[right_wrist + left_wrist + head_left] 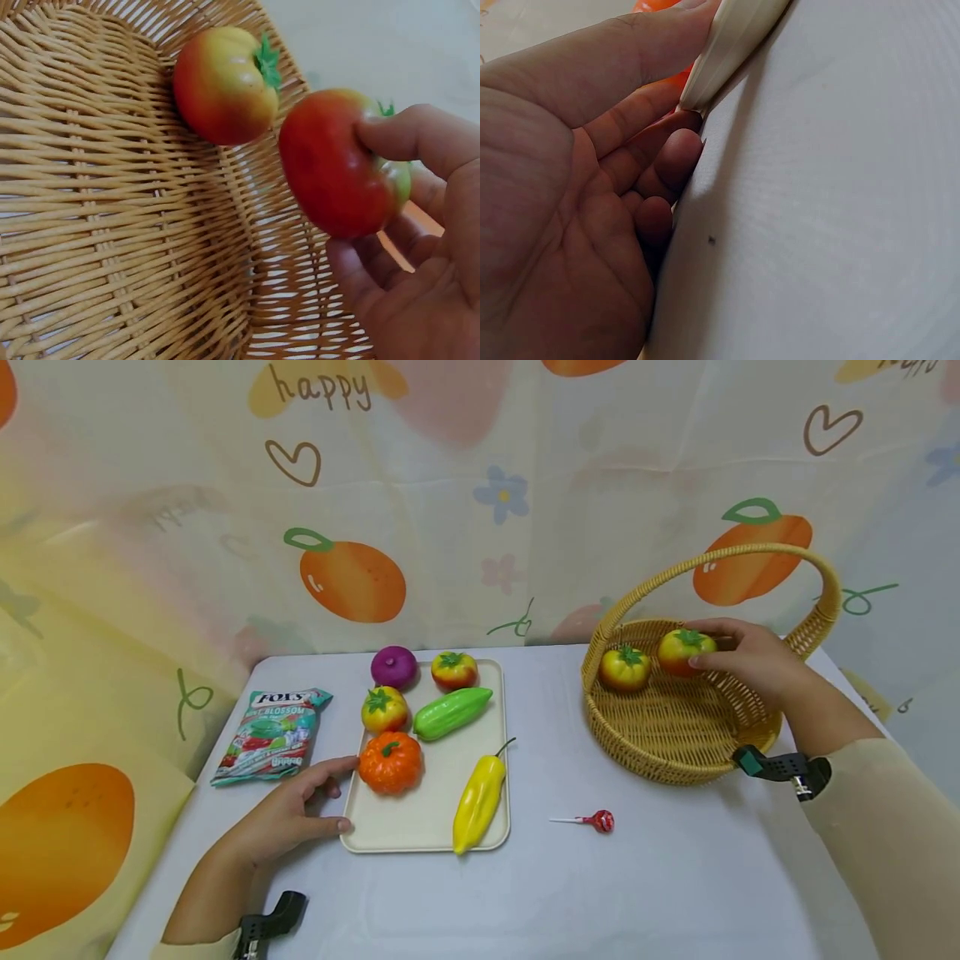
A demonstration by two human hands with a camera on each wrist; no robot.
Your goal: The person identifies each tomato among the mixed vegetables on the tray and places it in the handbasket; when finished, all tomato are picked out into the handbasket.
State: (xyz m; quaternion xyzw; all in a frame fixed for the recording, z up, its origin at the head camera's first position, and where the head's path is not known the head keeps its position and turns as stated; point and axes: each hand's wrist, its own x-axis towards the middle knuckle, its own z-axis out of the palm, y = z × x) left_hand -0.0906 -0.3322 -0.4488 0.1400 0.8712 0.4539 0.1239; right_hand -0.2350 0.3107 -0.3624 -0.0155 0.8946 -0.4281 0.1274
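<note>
My right hand (738, 660) grips a red-yellow tomato (330, 165) with a green calyx, thumb on one side and fingers on the other, inside the wicker basket (675, 739). Left of it, a second tomato (225, 86) rests against the basket's wall. Whether the held one touches the basket floor, I cannot tell. At the left edge of a cream tray (412, 839), my left hand (292, 810) touches the rim with thumb and index finger spread apart; its other fingers bend loosely. Beside the index fingertip sits a small orange pumpkin (390, 763) on the tray.
On the tray are a purple onion (394, 667), two tomatoes (453, 671), a green cucumber-like vegetable (452, 713) and a yellow pepper (479, 803) overhanging the front rim. A candy bag (273, 735) lies left; a red lollipop (600, 821) lies before the basket. The basket's handle (720, 556) arches overhead.
</note>
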